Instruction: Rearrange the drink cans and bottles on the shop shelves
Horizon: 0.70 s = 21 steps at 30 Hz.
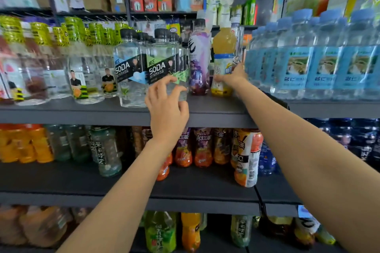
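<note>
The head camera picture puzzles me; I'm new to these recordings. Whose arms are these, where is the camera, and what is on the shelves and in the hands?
There is no machine here. The camera sits on a person's head, looking forward and down, so both bare arms reach out from below. The left hand curls its fingers round the lower part of a clear SODA bottle with a green label, which stands on the grey shelf. The right hand reaches between a yellow juice bottle and the blue-labelled water bottles; what it touches is hard to tell. A purple bottle stands between the two hands. More drinks fill the shelves below.
</note>
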Each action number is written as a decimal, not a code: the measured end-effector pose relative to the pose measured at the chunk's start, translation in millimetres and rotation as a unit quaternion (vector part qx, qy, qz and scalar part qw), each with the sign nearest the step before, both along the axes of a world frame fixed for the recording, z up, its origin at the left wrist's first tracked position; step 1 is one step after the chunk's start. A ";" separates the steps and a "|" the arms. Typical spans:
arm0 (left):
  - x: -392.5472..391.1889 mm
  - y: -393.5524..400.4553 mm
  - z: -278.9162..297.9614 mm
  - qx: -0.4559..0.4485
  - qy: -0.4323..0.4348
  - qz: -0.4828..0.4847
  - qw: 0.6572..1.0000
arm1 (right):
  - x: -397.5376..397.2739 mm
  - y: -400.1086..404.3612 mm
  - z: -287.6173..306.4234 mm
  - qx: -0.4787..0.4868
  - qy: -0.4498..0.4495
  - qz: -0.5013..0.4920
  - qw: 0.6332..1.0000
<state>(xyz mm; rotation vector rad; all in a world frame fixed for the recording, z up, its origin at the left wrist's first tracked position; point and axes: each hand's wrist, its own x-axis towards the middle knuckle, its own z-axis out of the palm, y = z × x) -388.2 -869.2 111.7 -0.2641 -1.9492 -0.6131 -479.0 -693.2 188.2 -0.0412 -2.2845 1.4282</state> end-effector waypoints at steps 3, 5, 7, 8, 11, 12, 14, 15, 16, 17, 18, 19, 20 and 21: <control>0.8 -0.8 0.2 0.000 0.005 -0.012 1.000 | 26.3 -0.7 -1.8 0.000 0.030 0.030 0.999; 3.7 -7.3 -0.7 0.012 0.010 -0.063 0.998 | 48.9 -3.5 -11.5 -0.003 0.083 0.042 0.996; 13.4 -22.1 -5.6 0.058 0.017 -0.130 0.990 | 76.7 -15.3 -23.5 0.010 0.136 0.053 0.989; 20.2 -32.1 -10.8 0.083 0.024 -0.151 0.985 | 92.4 -24.6 -28.7 0.018 0.164 0.062 0.984; 44.3 -74.9 -34.8 0.130 0.048 -0.157 0.978 | 136.8 -70.9 -40.0 -0.002 0.236 0.114 0.965; 52.3 -94.2 -41.4 0.140 0.051 -0.152 0.977 | 150.5 -92.7 -42.7 -0.023 0.250 0.140 0.958; 66.8 -140.4 -47.8 0.151 0.053 -0.134 0.978 | 167.0 -141.9 -50.0 -0.068 0.266 0.191 0.943; 75.1 -166.5 -48.2 0.154 0.051 -0.122 0.979 | 173.2 -169.1 -54.6 -0.078 0.275 0.211 0.935; 83.5 -195.1 -46.8 0.158 0.046 -0.109 0.980 | 179.2 -198.8 -58.0 -0.084 0.285 0.230 0.927; 91.9 -226.3 -45.2 0.161 0.040 -0.098 0.981 | 184.2 -229.9 -62.0 -0.092 0.293 0.249 0.919; 100.4 -260.5 -44.6 0.161 0.033 -0.087 0.983 | 187.8 -263.1 -66.1 -0.100 0.295 0.262 0.913; 108.4 -295.7 -45.6 0.159 0.025 -0.073 0.984 | 190.4 -296.6 -71.2 -0.106 0.297 0.271 0.909; 116.4 -330.8 -47.7 0.155 0.013 -0.056 0.986 | 193.3 -330.3 -75.5 -0.110 0.299 0.275 0.907; 125.4 -367.5 -50.6 0.153 -0.006 -0.038 0.988 | 194.2 -366.1 -81.2 -0.113 0.299 0.277 0.906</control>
